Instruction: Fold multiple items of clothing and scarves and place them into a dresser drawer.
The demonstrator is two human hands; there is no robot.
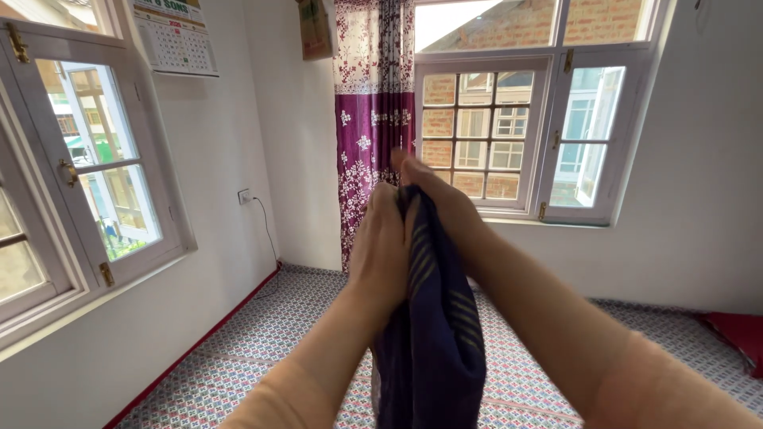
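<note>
The room spreads out behind the raised arms: a patterned floor covering (pixel 270 334) of small repeating tiles fills the lower part of the view, edged by a red skirting line along the wall at 8 o'clock. White-framed windows stand at 9 o'clock (pixel 87 159) and at 2 o'clock (pixel 517 135), the second showing a brick wall outside. A purple and white flowered curtain (pixel 369 119) hangs at 12 o'clock, just left of that window, and a wall calendar (pixel 175 36) hangs at 11 o'clock. A red cushion (pixel 735 330) lies on the floor at 4 o'clock. At the centre, a dark navy cloth with thin yellow stripes (pixel 433 326) hangs down from the two hands towards 6 o'clock, its top bunched between them. The left hand (pixel 380 242) is closed in a fist on the cloth's upper edge, fingers curled round it on the far side. The right hand (pixel 441 202) sits just above and beside it at 1 o'clock, also clenched on the cloth, which passes between both palms; the fingertips themselves are hidden.
</note>
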